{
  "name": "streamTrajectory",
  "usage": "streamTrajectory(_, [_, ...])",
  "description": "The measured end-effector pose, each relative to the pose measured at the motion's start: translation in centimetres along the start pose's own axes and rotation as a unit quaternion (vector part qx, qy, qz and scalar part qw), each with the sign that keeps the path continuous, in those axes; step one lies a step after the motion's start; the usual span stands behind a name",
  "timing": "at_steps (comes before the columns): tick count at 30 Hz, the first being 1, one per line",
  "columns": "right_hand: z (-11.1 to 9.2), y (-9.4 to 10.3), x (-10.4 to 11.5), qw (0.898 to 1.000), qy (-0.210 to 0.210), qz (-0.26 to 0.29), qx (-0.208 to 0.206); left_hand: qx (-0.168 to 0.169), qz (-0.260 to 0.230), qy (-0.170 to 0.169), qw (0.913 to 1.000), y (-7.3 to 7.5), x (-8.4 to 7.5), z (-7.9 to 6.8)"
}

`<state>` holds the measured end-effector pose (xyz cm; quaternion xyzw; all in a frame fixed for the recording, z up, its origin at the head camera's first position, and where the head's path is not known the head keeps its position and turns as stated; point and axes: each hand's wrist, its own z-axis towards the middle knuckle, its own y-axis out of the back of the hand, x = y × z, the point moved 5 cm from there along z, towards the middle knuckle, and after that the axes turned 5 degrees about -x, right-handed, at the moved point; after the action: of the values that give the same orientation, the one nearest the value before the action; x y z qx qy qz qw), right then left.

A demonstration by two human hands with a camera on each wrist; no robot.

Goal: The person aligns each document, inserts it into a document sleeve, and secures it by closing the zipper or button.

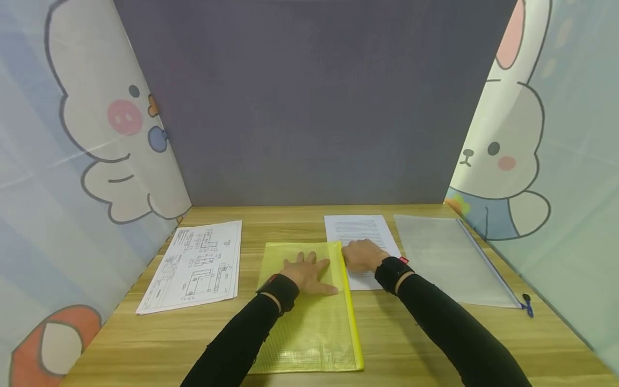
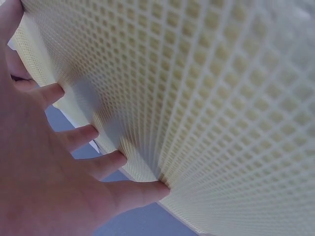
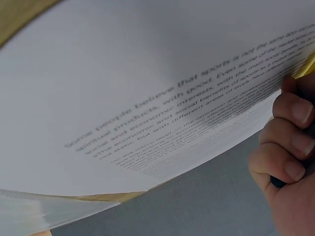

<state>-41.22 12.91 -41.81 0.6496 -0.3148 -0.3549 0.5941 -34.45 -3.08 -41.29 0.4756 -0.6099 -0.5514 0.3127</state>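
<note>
The yellow folder [image 1: 309,333] lies flat at the middle of the bench [image 1: 396,349], its bottom edge toward 6 o'clock and its thick yellow strip running down the 3 o'clock side. The left hand [image 1: 309,274] rests spread on its upper half, fingers well apart, gripping nothing. At the folder's 1 o'clock corner the right hand [image 1: 360,255] is closed, fingers curled round a small dark piece [image 3: 276,182], mostly hidden. Under that hand is the text sheet [image 1: 360,223], its near left part overlapped by the folder. Toward 10 o'clock, a strip of bare wood separates the folder from the drawing sheets [image 1: 193,269]. Toward 2 o'clock lies the cloudy folder [image 1: 440,258], its blue pull [image 1: 529,309] near the bench's right edge. A broader stretch of wood opens at 4 o'clock, crossed by the right sleeve [image 1: 450,322].
</note>
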Motion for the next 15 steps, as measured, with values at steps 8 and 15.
streamTrajectory(8, [0.56,-0.07,-0.42,1.000,-0.004,0.013,-0.009,-0.001,-0.001,0.000,1.0000,-0.02,0.03,-0.07])
streamTrajectory(15, [0.69,0.27,-0.55,0.999,-0.020,0.033,-0.013,-0.004,0.001,-0.003,1.0000,-0.09,-0.04,-0.15])
